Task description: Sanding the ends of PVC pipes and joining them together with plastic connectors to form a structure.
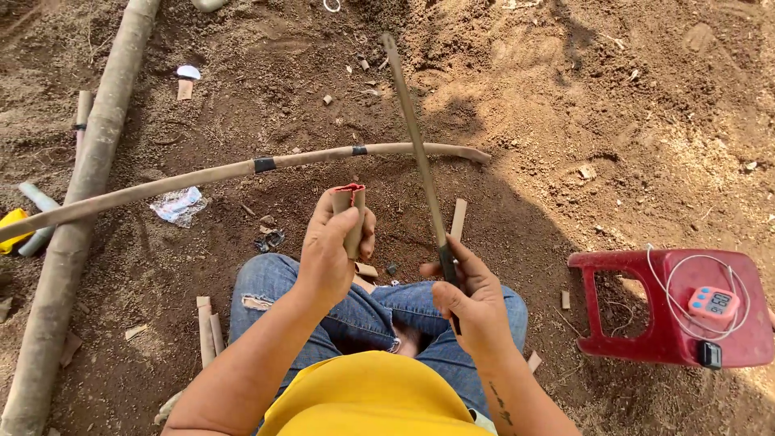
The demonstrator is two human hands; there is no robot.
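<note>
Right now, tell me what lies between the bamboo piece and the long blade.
In the head view, only bare soil separates the bamboo piece in the left hand from the long blade.

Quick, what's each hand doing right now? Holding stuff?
Left hand: closed around a short bamboo piece with a reddish top.
Right hand: closed on the handle of a long knife.

both hands raised, left hand and right hand fingers curled.

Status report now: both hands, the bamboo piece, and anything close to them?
Left hand grips short bamboo piece, upright. Right hand holds long blade, pointing away. Thin bent cane lies across the soil ahead, blade crossing over it.
</note>
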